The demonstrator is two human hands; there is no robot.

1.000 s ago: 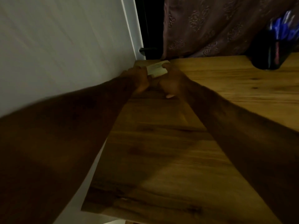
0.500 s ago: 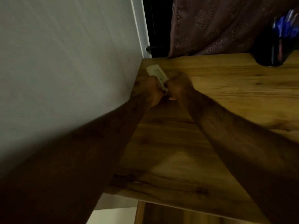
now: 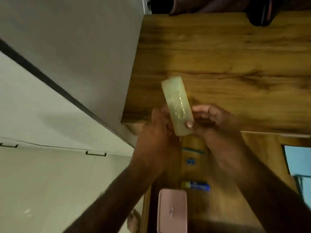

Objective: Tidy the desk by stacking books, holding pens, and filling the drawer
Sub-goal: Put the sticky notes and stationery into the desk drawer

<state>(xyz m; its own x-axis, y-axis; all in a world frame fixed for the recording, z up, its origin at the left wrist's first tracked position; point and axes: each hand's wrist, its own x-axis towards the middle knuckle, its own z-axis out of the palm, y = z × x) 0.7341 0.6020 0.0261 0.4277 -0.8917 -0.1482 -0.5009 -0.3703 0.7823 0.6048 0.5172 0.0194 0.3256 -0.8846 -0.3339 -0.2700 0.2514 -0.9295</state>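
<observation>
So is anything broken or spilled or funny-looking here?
Nothing stands out. The left hand and right hand hold a pale box near the open drawer, where a pink case and a blue stick lie flat. The picture is dim and blurry.

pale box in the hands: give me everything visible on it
The pale box is a long, flat rectangle with rounded corners, milky greenish-white and slightly see-through, plastic by the look. Faint glinting marks run down its face; blur hides what they are. It is held tilted over the desk front edge, above the open drawer. The left hand grips its lower left side, the right hand its lower right, thumb pressed on the face. Nothing else touches it.
</observation>
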